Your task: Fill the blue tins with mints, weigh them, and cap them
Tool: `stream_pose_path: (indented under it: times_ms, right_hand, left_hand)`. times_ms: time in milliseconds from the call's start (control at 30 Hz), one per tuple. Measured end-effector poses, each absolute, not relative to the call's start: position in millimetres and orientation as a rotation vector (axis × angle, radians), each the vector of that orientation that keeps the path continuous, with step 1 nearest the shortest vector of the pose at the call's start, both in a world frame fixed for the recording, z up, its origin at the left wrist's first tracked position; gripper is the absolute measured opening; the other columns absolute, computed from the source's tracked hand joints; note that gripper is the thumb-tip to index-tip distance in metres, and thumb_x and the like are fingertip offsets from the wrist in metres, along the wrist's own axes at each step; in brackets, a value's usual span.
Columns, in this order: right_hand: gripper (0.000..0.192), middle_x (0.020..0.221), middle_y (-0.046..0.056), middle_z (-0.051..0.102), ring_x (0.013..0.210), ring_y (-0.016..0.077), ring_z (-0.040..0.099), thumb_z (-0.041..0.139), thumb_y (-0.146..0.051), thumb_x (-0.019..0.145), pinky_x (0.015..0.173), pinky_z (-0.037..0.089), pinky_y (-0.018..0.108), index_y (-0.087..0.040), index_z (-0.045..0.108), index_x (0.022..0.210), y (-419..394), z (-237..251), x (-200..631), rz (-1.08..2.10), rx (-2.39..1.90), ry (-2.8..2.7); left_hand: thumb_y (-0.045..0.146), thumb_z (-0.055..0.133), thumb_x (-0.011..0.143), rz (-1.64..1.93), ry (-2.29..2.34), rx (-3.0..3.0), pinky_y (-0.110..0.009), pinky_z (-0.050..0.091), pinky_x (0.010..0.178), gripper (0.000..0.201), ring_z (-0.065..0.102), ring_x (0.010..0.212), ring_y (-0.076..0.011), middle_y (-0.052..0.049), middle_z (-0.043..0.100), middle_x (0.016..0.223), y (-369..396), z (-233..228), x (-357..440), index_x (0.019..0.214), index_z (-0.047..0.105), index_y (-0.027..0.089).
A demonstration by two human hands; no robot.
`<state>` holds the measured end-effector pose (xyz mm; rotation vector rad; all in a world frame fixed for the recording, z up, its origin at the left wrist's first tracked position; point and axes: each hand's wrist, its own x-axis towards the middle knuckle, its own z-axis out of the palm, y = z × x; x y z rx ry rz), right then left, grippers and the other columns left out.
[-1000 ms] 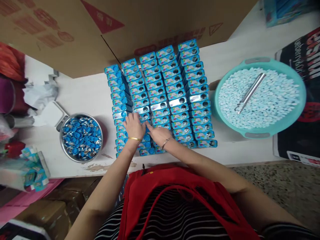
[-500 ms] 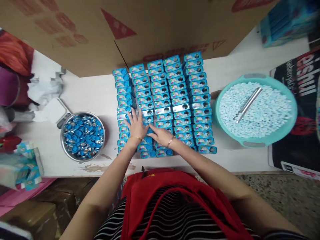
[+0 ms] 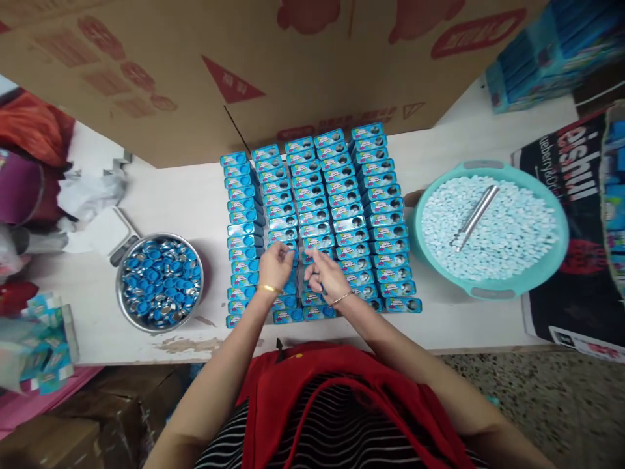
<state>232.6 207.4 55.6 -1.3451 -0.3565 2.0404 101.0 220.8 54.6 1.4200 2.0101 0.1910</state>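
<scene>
Blue tins (image 3: 319, 215) stand packed in five tight rows on the middle of the white table (image 3: 190, 189), each with a round hole in its top. Both hands rest on the near end of the block, toward 6 o'clock. The left hand (image 3: 275, 266) has its fingers curled in over the second row, fingertips touching a tin top; whether it pinches anything I cannot tell. The right hand (image 3: 328, 277) lies just beside it over the third row, fingers loosely bent with the forefinger pointing toward 11 o'clock, holding nothing visible. At 9 o'clock from the block sits a steel bowl (image 3: 121, 306) full of blue caps (image 3: 160, 281). At 3 o'clock a teal basin (image 3: 491, 291) holds pale pellets (image 3: 512, 234), with a metal tube (image 3: 473, 217) lying across them. Cardboard (image 3: 195, 58) rises behind at 12 o'clock.
</scene>
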Motion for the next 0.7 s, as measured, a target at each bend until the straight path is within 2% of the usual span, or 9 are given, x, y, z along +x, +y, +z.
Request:
stream_pose_path:
  times_ms: [100,233,300,433,500,567,633,700]
  right_hand:
    - [0.044,0.055,-0.004,0.055,0.034,0.0057,0.034,0.048,-0.058,0.086,0.034,0.022,0.019,-0.016,0.059,0.096,214.3,54.9,241.0,2.208,-1.109,-0.104]
    - [0.044,0.065,0.001,0.058,0.048,0.0091,0.048,0.033,-0.047,0.095,0.043,0.035,0.019,-0.015,0.062,0.093,217.9,53.5,245.5,2.256,-0.958,0.074]
    - [0.046,0.069,0.002,0.06,0.055,0.0109,0.054,0.029,-0.047,0.096,0.049,0.041,0.02,-0.015,0.062,0.097,218.5,54.2,245.3,2.25,-0.941,0.095]
    - [0.047,0.074,0.003,0.061,0.063,0.0139,0.059,0.031,-0.053,0.093,0.057,0.046,0.024,-0.016,0.06,0.101,219.3,56.0,244.0,2.226,-0.988,0.041]
    - [0.049,0.072,0.003,0.06,0.061,0.0138,0.058,0.033,-0.056,0.091,0.053,0.044,0.023,-0.017,0.059,0.101,219.4,55.9,243.2,2.201,-1.014,0.034]
    - [0.051,0.068,0.001,0.059,0.054,0.0123,0.053,0.034,-0.061,0.089,0.044,0.037,0.02,-0.017,0.058,0.099,219.3,55.1,242.0,2.155,-1.049,0.042]
    - [0.053,0.063,-0.001,0.056,0.046,0.0103,0.046,0.036,-0.066,0.086,0.038,0.027,0.019,-0.018,0.056,0.097,219.5,54.8,239.6,2.11,-1.078,0.043]
    - [0.056,0.062,-0.001,0.056,0.043,0.0094,0.043,0.037,-0.07,0.083,0.037,0.024,0.019,-0.019,0.055,0.097,220.9,55.5,235.4,2.074,-1.107,0.035]
  left_hand:
    - [0.03,0.058,0.078,-0.051,2.091,1.43,-0.03,0.046,0.072,0.011,0.063,0.082,-0.0214,-0.006,0.066,0.08,253.7,49.2,89.6,0.079,0.06,0.019]
    - [0.038,0.069,0.068,-0.339,2.07,1.437,-0.036,0.046,0.076,0.021,0.064,0.092,-0.0305,-0.014,0.069,0.089,279.5,41.6,86.0,0.072,0.064,0.018]
    - [0.042,0.071,0.066,-0.432,2.061,1.437,-0.037,0.047,0.077,0.027,0.064,0.094,-0.0326,-0.017,0.069,0.095,285.8,39.9,85.0,0.075,0.066,0.016]
    - [0.049,0.074,0.062,-0.506,2.084,1.44,-0.036,0.048,0.075,0.041,0.064,0.092,-0.0327,-0.019,0.069,0.095,288.9,44.8,81.7,0.084,0.067,0.015]
    - [0.048,0.071,0.066,-0.47,2.096,1.481,-0.036,0.048,0.075,0.039,0.063,0.092,-0.0321,-0.018,0.068,0.094,282.8,53.2,83.8,0.086,0.066,0.015]
    - [0.044,0.063,0.076,-0.379,2.077,1.553,-0.034,0.047,0.076,0.032,0.063,0.092,-0.028,-0.014,0.068,0.094,269.6,65.6,91.0,0.091,0.065,0.017]
    - [0.039,0.055,0.083,-0.141,1.96,1.686,-0.033,0.045,0.079,0.026,0.061,0.091,-0.023,-0.009,0.067,0.094,250.1,80.0,102.1,0.099,0.064,0.02]
    - [0.033,0.055,0.083,0.122,1.76,1.822,-0.034,0.042,0.083,0.023,0.057,0.094,-0.0218,-0.006,0.065,0.098,228.1,92.9,114.0,0.102,0.064,0.024]
